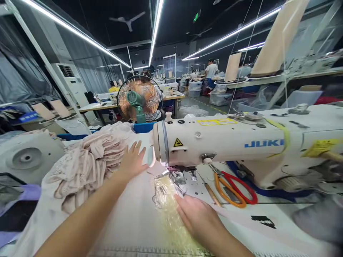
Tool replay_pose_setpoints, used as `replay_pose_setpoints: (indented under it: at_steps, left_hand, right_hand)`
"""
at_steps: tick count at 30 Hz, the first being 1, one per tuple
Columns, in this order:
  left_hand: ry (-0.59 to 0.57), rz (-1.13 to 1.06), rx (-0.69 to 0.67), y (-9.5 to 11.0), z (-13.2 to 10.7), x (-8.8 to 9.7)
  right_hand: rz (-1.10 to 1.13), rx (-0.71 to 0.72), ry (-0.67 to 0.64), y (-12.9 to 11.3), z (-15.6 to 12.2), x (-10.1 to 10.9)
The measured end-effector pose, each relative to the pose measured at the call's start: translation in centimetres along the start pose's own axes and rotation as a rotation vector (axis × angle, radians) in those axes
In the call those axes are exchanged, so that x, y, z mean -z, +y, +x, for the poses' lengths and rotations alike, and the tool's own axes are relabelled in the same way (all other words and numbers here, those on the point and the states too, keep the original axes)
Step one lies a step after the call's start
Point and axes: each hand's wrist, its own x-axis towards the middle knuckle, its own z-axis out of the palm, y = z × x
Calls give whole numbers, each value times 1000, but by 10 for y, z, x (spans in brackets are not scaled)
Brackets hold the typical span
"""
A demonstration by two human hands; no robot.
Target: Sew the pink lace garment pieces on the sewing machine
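My left hand [132, 160] is spread open, palm down, between a heap of pale pink lace-patterned fabric [93, 150] and the head of a white JUKI sewing machine [222, 137]. Close to the needle area, my right hand [197, 216] has its fingers pressed together on a pale fabric strip [233, 216], which trails off to the right. The fingertips partly hide the strip there. Beside that hand, a yellowish, shiny taped cover [167, 203] lies on the machine bed in front of the metal presser foot [165, 173].
Scissors with red and orange handles [233, 189] and a wooden-handled tool [213, 194] lie under the machine arm. A dark scrap [264, 221] is at right. Beyond the table stand a large fan [139, 98], thread cones [232, 67] and a person [211, 69].
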Motion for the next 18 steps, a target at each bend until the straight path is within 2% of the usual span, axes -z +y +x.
replay_pose_setpoints:
  at_steps: [3, 6, 7, 9, 11, 14, 16, 18]
  left_hand:
    - [58, 151, 185, -55, -48, 41]
    - [69, 245, 507, -118, -89, 76]
    - [36, 244, 584, -136, -101, 82]
    - [-34, 198, 649, -160, -120, 83]
    - [-39, 150, 655, -170, -131, 75]
    - [21, 89, 656, -172, -136, 64]
    - [35, 30, 654, -170, -139, 62]
    - [40, -43, 624, -169, -144, 65]
  right_hand:
    - [23, -7, -59, -2, 0, 2]
    - [52, -68, -159, -4, 2, 5]
    - [63, -90, -176, -6, 3, 6]
    - [103, -121, -178, -9, 4, 11]
    - [197, -123, -171, -14, 2, 22]
    - [423, -25, -157, -26, -16, 44]
    - [498, 64, -102, -35, -47, 55]
    - [457, 74, -30, -40, -91, 61]
